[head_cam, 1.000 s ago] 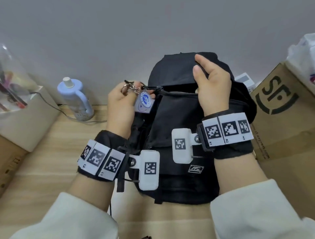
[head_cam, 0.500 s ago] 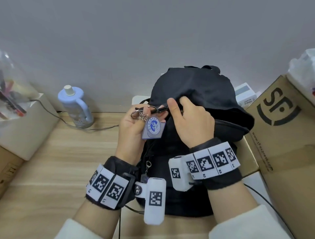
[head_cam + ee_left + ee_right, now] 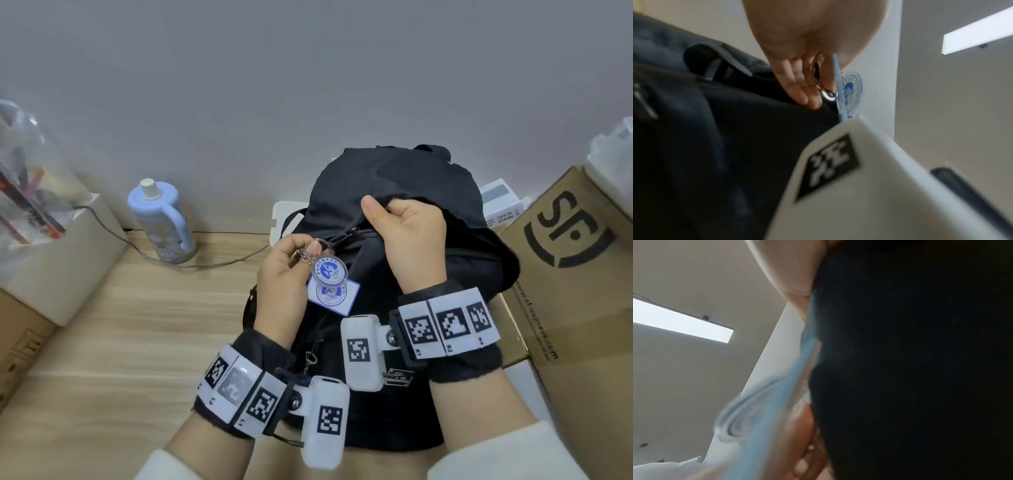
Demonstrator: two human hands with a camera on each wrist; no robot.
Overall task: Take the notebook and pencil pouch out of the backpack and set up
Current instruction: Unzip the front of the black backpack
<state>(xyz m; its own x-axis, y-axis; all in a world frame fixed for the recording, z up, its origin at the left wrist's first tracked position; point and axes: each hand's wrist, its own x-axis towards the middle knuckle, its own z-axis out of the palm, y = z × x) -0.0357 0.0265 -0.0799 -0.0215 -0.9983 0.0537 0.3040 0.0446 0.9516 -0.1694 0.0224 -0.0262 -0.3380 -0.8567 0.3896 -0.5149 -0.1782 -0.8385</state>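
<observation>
A black backpack [image 3: 394,185] stands on the wooden desk against the wall. My left hand [image 3: 291,274] pinches the metal key ring [image 3: 317,245] on its zipper pull, and two blue-and-white tags [image 3: 330,274] dangle from the ring. In the left wrist view the left hand's fingers [image 3: 797,81] curl beside the ring [image 3: 826,95] over the backpack [image 3: 715,146]. My right hand [image 3: 407,233] grips a fold of the bag's black fabric just above the zipper [image 3: 359,231]. Black cloth [image 3: 910,369] fills the right wrist view. Notebook and pencil pouch are hidden.
A pale blue bottle [image 3: 161,219] stands at the back left, with a cable [image 3: 219,263] running past it. A white box [image 3: 51,260] and a cardboard box sit on the left. A large printed cardboard box [image 3: 575,274] crowds the right side. Bare desk [image 3: 137,342] lies front left.
The left hand has drawn the key ring and tags leftward and down along the zipper. The right hand shifted from the bag's top edge to the fabric by the zipper.
</observation>
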